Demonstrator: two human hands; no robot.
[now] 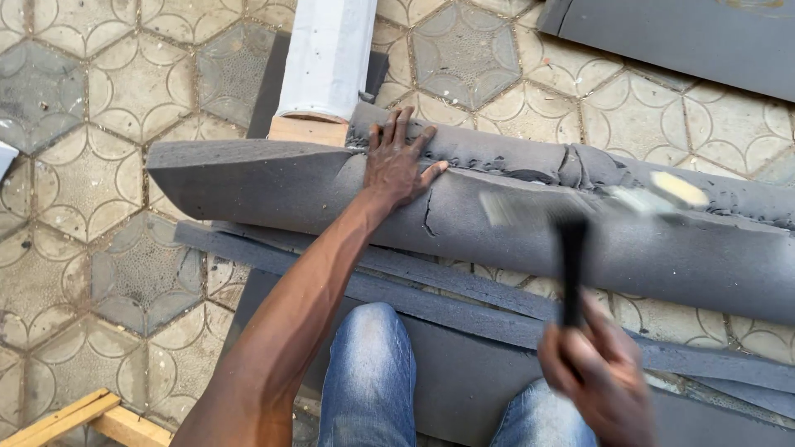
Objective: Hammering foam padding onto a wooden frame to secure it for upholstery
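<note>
Single head view, steeply down, close over knees and paved floor (99, 165).

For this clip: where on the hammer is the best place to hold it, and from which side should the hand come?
Grip the hammer at the low end of its black handle, coming from below, the person's own side. The handle runs straight back toward the person and its blurred head lies over the grey foam-wrapped piece, so only that end is free. The right hand already has its fingers there; the left hand presses the foam flat.
</note>
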